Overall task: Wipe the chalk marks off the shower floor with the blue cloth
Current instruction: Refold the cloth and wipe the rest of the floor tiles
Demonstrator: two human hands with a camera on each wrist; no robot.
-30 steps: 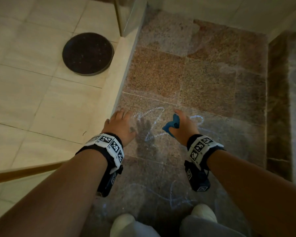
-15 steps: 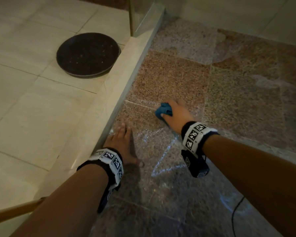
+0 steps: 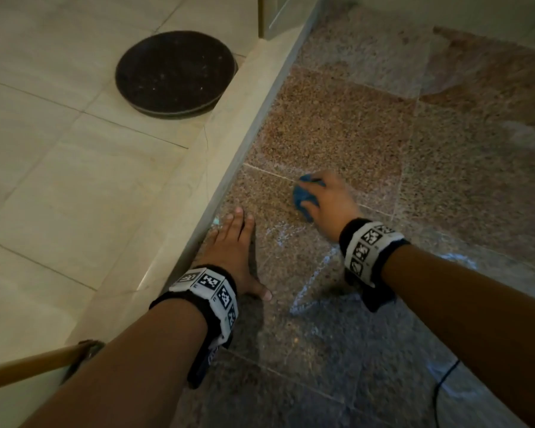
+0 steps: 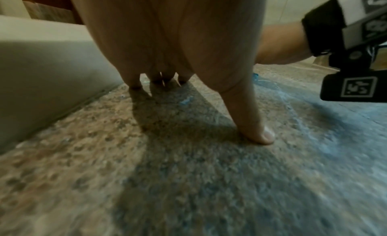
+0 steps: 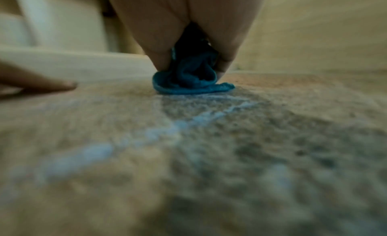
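Note:
My right hand [image 3: 328, 202] grips the bunched blue cloth [image 3: 303, 197] and presses it on the speckled granite shower floor [image 3: 337, 128]. In the right wrist view the blue cloth [image 5: 188, 80] bulges out between my fingers onto the stone. Pale chalk marks [image 3: 309, 282] run as lines between my two hands, and the chalk marks [image 5: 146, 135] trail back from the cloth. My left hand [image 3: 232, 245] lies flat on the floor beside the curb, fingers straight, thumb [image 4: 251, 123] spread out.
A beige stone curb [image 3: 217, 168] borders the shower floor on the left, with pale floor tiles beyond. A round dark plate [image 3: 175, 74] sits on those tiles. A wooden handle [image 3: 31, 369] lies at lower left. A thin black cable [image 3: 442, 387] crosses the lower right.
My right hand with the cloth has moved forward from the chalk scribble to the tile joint ahead. The left hand stays planted by the curb. My view has shifted left and forward.

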